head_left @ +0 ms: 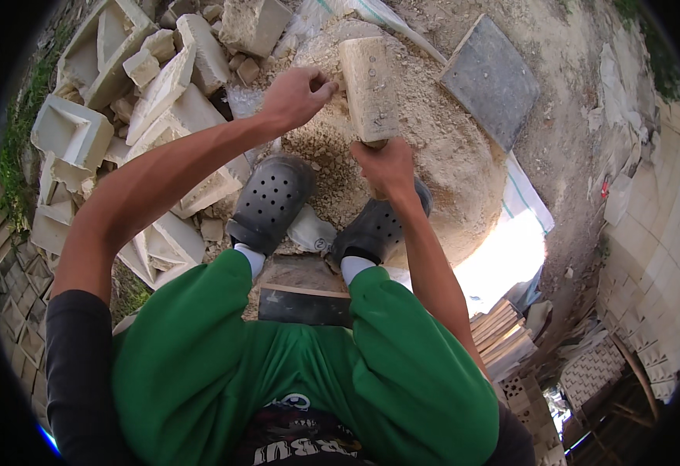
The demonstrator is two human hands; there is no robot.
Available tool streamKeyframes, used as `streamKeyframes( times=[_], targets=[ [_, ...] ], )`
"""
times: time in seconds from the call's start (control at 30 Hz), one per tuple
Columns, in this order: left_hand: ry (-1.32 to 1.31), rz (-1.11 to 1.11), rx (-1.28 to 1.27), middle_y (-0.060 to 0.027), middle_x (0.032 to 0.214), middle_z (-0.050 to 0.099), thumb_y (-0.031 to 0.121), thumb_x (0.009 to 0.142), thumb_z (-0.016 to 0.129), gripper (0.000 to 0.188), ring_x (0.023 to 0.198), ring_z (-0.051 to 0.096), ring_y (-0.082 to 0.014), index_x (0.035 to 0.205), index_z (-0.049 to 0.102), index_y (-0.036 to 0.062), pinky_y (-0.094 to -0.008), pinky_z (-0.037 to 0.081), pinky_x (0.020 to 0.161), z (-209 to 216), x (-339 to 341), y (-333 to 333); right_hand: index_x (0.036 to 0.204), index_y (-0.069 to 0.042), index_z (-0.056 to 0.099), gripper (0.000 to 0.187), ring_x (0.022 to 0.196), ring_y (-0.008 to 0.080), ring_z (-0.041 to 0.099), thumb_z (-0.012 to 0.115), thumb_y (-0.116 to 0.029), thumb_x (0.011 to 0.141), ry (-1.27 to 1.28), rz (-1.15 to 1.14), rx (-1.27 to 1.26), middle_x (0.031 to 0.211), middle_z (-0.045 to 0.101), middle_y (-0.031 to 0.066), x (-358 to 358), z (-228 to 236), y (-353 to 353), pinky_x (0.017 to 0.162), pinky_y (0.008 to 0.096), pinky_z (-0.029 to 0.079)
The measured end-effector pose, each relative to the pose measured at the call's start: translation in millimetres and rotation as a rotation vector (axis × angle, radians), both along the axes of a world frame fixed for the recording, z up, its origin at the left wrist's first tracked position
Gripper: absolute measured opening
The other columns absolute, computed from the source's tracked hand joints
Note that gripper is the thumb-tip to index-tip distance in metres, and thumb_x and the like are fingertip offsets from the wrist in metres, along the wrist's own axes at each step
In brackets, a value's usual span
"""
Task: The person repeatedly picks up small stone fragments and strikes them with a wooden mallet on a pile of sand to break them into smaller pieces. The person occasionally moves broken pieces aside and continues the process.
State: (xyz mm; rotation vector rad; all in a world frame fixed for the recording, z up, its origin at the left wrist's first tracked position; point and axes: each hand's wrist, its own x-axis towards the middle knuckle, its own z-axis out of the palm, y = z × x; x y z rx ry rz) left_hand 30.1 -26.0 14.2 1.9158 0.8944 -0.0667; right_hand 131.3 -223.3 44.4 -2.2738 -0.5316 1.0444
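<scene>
My right hand [386, 167] is closed round the short handle of a dusty mallet. The thick, pale mallet head [369, 89] points away from me, above a heap of crushed, sandy rubble [449, 186]. To the left of the head, my left hand [301, 97] hovers over the heap with its fingers curled in. What it holds, if anything, is hidden. The heap spreads in front of my dark clogs [274, 196], and crumbs and powder lie between my hands and my feet.
Broken pale cast pieces [161, 93] are piled at the left. A grey square slab [491, 81] lies at the far right of the heap. White woven sheeting [522, 190] shows under the heap's edge. Stacked slats [503, 338] are near my right knee; patterned blocks [604, 380] stand beyond.
</scene>
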Motion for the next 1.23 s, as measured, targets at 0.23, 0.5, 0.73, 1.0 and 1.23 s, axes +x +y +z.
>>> streamKeyframes(
  times=[0.23,0.5,0.73,1.0,1.23],
  targets=[
    [0.024,0.033,-0.088,-0.0068,0.086,0.076,0.033,0.094,0.068,0.036,0.074,0.066,-0.0110,0.106,0.075,-0.0002,-0.0301,0.052,0.071,2.1,-6.0,5.1,0.090,0.004,0.071,0.022,0.053,0.0156,0.066,0.072,-0.017,0.083,0.099,-0.076,0.189,0.067,0.069,0.0079,11.2,46.9,5.3,0.052,0.0320,0.052],
    [-0.089,0.098,-0.115,-0.0086,0.088,0.077,0.029,0.093,0.071,0.029,0.073,0.069,-0.0161,0.105,0.077,0.0039,-0.0318,0.054,0.070,-1.0,-1.0,2.2,0.094,0.001,0.074,0.036,0.074,0.0339,0.073,0.075,-0.030,0.076,0.023,0.027,0.042,0.077,0.073,0.0174,2.9,-9.5,-1.6,0.070,0.0394,0.057],
    [0.009,0.091,-0.167,-0.0062,0.093,0.076,0.029,0.094,0.072,0.032,0.082,0.068,-0.0116,0.110,0.075,0.0025,-0.0291,0.053,0.075,10.7,-0.7,2.8,0.098,0.002,0.073,0.035,0.073,0.0235,0.074,0.073,-0.027,0.078,0.137,-0.059,0.101,0.078,0.074,0.0145,8.5,51.5,8.0,0.068,0.0369,0.055],
    [-0.109,0.088,-0.122,-0.0105,0.093,0.077,0.026,0.090,0.072,0.028,0.081,0.071,-0.0169,0.108,0.076,0.0040,-0.0328,0.056,0.077,0.0,-2.1,1.3,0.090,0.005,0.069,0.023,0.055,0.0147,0.066,0.073,-0.016,0.082,-0.005,0.052,-0.007,0.068,0.068,0.0082,-2.4,4.1,3.4,0.052,0.0317,0.052],
    [-0.068,0.030,-0.118,-0.0117,0.103,0.077,0.026,0.090,0.075,0.036,0.092,0.072,-0.0165,0.119,0.074,0.0048,-0.0318,0.055,0.085,4.5,-5.7,5.1,0.102,-0.005,0.076,0.031,0.082,0.0317,0.075,0.073,-0.025,0.078,0.053,0.003,0.065,0.083,0.075,0.0196,6.4,52.7,7.3,0.077,0.0394,0.056]
  ],
)
